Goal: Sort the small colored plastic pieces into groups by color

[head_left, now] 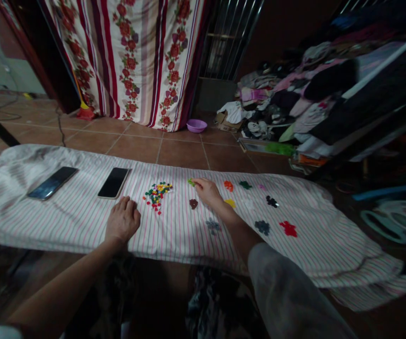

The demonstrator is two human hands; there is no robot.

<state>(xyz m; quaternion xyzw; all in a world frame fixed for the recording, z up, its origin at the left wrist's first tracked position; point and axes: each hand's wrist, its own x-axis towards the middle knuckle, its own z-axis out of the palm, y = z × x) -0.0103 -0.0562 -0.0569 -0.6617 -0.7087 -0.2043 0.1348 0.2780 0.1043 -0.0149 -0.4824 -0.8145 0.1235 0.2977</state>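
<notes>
My right hand reaches forward over the striped cloth, its thumb and fingers pinched at a small lime-green piece. Whether that piece belongs to a small pile is hard to see. Left of it lies a mixed heap of small coloured pieces, red, yellow, green and white among them. My left hand rests on the cloth with its fingers loosely curled, near a phone. Around my right forearm are single-colour piles: brown, yellow, light grey and orange.
Farther right sit dark green, black, dark grey and red piles. A second phone lies at the left. Beyond the cloth are a purple basin, a floral curtain and heaped clothes.
</notes>
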